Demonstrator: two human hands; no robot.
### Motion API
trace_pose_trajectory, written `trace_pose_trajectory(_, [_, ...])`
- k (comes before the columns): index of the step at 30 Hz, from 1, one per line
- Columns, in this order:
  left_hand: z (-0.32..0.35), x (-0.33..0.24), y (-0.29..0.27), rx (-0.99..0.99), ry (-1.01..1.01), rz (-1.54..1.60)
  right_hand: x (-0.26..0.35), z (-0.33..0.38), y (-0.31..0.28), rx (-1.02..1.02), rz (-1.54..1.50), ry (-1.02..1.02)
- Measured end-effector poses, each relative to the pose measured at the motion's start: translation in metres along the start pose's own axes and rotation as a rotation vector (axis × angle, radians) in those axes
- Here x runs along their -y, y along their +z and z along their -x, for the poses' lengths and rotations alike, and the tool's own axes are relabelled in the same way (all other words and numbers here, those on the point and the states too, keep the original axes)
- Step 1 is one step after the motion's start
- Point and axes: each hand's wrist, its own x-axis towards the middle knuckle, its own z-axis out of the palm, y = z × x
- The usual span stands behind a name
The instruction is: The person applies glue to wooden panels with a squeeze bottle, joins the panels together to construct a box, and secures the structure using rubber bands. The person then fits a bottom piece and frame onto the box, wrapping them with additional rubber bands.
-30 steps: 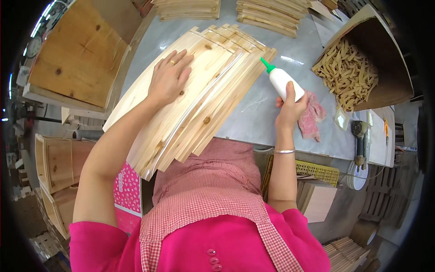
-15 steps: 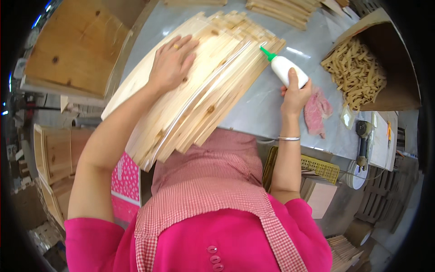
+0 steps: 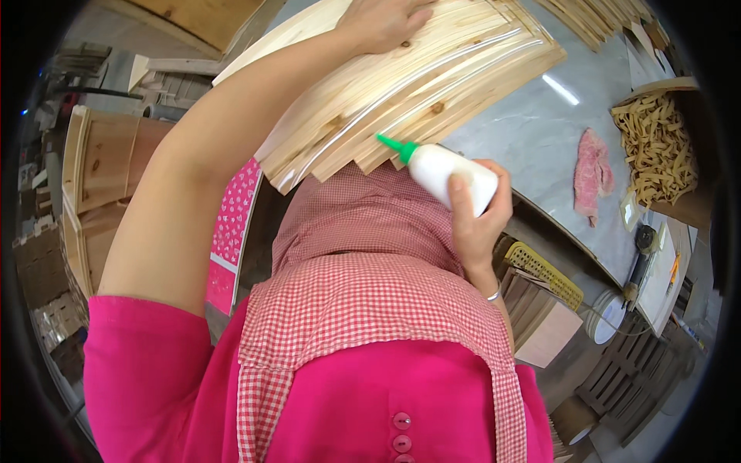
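My right hand (image 3: pixel 480 220) is wrapped around a white squeeze bottle (image 3: pixel 448 176) with a green nozzle, tilted so its tip points at the near ends of some light wooden boards (image 3: pixel 440 108). The boards lie in an overlapping, stepped stack on the table. White glue-like lines (image 3: pixel 401 83) run lengthwise along two of the strips; the tip is close to the near end of the second line. My left hand (image 3: pixel 386 21) rests flat on the upper board at the far side, its fingers partly cut off by the frame's edge.
The grey table (image 3: pixel 532 147) carries a pink cloth (image 3: pixel 593 174) and a box of tan strips (image 3: pixel 662 150) at right. More wooden strips (image 3: pixel 594 19) lie at the far right. Below the table's edge are a yellow basket (image 3: pixel 544 276) and stacked panels (image 3: pixel 540 324).
The bottle has moved from the far end of the boards to their near end, and a second white line now shows along a strip. The view has shifted, bringing the boards higher in the picture.
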Motion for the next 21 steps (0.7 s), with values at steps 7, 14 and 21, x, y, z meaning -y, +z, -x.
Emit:
trace_pose_trajectory(7, [0.000,0.006,0.001,-0.007,0.009,0.009,0.003,0.028,0.023,0.164,-0.018,-0.128])
trace_pose_trajectory(14, [-0.012,0.013,0.010,-0.054,0.109,-0.014,0.011,0.020,0.032,0.255,-0.104,-0.035])
trace_pose_trajectory(21, [-0.006,0.014,0.015,-0.057,0.081,-0.125,-0.010,-0.041,-0.017,-0.142,-0.174,0.024])
